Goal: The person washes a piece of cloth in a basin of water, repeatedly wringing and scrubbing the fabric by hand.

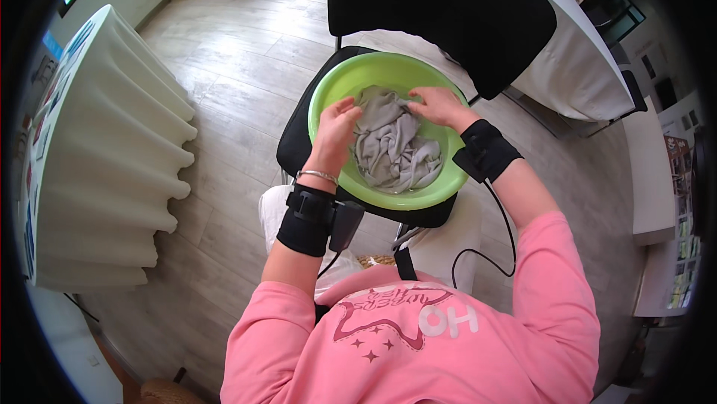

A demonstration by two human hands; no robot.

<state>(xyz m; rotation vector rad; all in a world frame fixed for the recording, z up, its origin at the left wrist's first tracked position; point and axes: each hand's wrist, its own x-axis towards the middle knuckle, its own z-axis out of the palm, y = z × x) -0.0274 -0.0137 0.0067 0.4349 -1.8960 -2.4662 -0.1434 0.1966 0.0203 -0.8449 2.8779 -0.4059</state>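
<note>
A light green plastic basin (325, 94) holds a crumpled, wet-looking grey cloth (392, 143), with a little water showing along its lower edge. Over the basin's left side is my left hand (337, 131), its fingers loosely bent and apart beside the cloth. My right hand (441, 107) reaches in from the right, thumb and fingers parted at the cloth's upper right edge. Whether those fingertips touch the fabric is hard to tell. Neither hand visibly grips anything.
The basin stands on a black chair seat (295, 139), its black backrest (441, 16) beyond. To the left is a table under a cream cloth (119, 157); another white-draped table (571, 79) stands at the far right. A cable (511, 236) hangs from my right wrist band.
</note>
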